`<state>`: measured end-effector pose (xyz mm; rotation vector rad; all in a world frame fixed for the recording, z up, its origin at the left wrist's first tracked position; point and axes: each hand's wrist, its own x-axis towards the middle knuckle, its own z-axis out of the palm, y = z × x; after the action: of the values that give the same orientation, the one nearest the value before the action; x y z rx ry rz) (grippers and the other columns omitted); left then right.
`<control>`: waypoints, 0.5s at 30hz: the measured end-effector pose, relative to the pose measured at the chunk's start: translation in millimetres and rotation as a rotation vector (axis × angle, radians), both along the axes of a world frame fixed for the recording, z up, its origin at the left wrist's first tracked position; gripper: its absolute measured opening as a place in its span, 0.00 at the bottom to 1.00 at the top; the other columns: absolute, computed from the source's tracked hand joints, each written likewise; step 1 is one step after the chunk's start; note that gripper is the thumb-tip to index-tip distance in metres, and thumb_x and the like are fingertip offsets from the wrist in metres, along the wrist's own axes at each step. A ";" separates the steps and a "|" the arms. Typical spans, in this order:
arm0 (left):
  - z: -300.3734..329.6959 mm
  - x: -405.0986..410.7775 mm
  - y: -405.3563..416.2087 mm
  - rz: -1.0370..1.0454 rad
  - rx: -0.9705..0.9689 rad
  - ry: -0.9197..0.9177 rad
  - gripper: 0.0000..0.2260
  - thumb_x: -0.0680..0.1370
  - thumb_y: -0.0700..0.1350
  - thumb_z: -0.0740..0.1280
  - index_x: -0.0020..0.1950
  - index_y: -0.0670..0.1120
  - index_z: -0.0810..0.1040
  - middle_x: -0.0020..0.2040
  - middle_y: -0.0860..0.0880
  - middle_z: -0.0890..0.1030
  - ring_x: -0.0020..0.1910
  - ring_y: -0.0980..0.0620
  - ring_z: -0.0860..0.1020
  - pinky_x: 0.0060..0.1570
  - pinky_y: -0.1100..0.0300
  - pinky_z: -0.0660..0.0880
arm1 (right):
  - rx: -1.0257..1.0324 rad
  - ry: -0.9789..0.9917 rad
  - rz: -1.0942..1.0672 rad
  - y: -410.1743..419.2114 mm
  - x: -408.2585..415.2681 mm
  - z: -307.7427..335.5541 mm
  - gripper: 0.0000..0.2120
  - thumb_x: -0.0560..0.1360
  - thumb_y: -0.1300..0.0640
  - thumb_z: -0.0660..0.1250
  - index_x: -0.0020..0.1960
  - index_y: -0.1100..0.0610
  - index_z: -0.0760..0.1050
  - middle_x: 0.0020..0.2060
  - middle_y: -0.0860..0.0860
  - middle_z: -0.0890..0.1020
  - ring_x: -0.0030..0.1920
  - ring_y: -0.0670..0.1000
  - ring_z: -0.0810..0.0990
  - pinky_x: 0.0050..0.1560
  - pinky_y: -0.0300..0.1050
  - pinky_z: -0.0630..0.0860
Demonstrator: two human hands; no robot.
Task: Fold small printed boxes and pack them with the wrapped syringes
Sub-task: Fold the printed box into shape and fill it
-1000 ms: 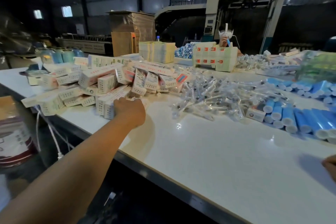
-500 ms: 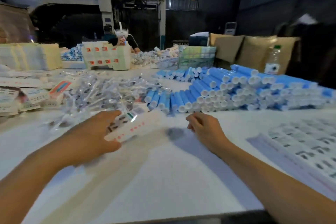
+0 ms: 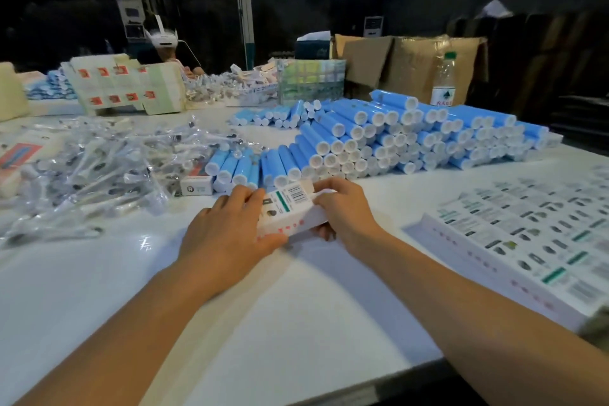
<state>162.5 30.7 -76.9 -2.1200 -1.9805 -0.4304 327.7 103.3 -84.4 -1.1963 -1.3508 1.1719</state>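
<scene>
A small white printed box (image 3: 290,211) with a barcode and a green stripe sits between both hands, just above the white table (image 3: 230,306). My left hand (image 3: 227,234) grips its left end, thumb underneath. My right hand (image 3: 342,211) holds its right end with curled fingers. A loose heap of clear-wrapped syringes (image 3: 99,168) lies to the left. A stack of flat printed box blanks (image 3: 527,241) lies at the right edge.
A large pile of blue tubes with white caps (image 3: 395,138) fills the table behind the hands. One folded box (image 3: 197,188) lies beside the syringes. A water bottle (image 3: 444,79), cardboard cartons (image 3: 405,66) and a person wearing a headset (image 3: 163,43) are farther back.
The view has swung right from the pile of boxes. My left hand carried the box to the table's middle, and my right hand came in and took its other end.
</scene>
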 end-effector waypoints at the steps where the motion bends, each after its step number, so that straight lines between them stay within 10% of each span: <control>1: -0.3 1.0 0.3 0.004 0.007 0.006 0.34 0.74 0.67 0.55 0.75 0.51 0.53 0.68 0.55 0.60 0.63 0.51 0.66 0.52 0.56 0.67 | -0.001 -0.008 0.004 -0.5 -0.2 -0.3 0.11 0.70 0.68 0.57 0.43 0.55 0.73 0.36 0.62 0.82 0.20 0.53 0.72 0.19 0.39 0.65; 10: -3.5 5.4 -2.8 -0.033 -0.006 0.164 0.27 0.77 0.66 0.50 0.69 0.51 0.60 0.65 0.53 0.64 0.60 0.51 0.68 0.47 0.58 0.62 | 0.326 -0.544 -0.139 2.0 2.8 24.7 0.14 0.77 0.61 0.57 0.32 0.59 0.67 0.28 0.51 0.71 0.28 0.47 0.67 0.29 0.40 0.63; 15: -5.5 9.9 -1.5 -0.067 0.010 0.166 0.23 0.77 0.64 0.55 0.65 0.51 0.64 0.61 0.52 0.68 0.56 0.49 0.69 0.46 0.57 0.60 | 0.545 -0.883 -0.071 43.5 -34.9 64.7 0.08 0.78 0.61 0.57 0.42 0.62 0.71 0.36 0.56 0.74 0.35 0.54 0.71 0.34 0.48 0.69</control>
<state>172.4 29.1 -82.4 -2.1453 -1.8179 -0.2649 292.8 146.8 -19.7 -1.3699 -2.0682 0.1302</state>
